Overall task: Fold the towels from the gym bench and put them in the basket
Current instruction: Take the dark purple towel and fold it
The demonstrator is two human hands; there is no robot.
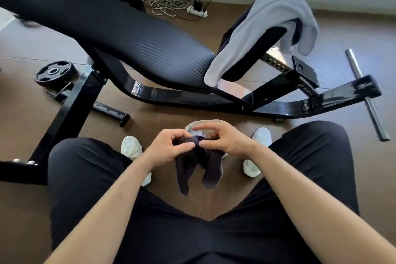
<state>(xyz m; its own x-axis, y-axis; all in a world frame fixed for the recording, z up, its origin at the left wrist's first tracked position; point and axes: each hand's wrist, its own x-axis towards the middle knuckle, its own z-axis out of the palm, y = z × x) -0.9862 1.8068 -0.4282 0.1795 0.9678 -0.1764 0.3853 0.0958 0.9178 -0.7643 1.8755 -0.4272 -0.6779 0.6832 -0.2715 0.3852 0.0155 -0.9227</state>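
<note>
A dark navy towel [199, 167] hangs bunched between my knees, two ends dangling toward the floor. My left hand [169, 148] grips its top from the left and my right hand [222, 138] pinches it from the right. Just beyond my hands sits a light-rimmed basket [203, 123], mostly hidden behind them. A pale grey towel [267, 25] is draped over the seat end of the black gym bench [128, 34] at the upper right.
A weight plate [54, 73] lies on the brown floor at left. The bench's black frame [192, 96] and a steel bar [366, 94] cross ahead. A power strip with tangled cables [192, 9] lies by the wall. My white shoes [130, 147] flank the basket.
</note>
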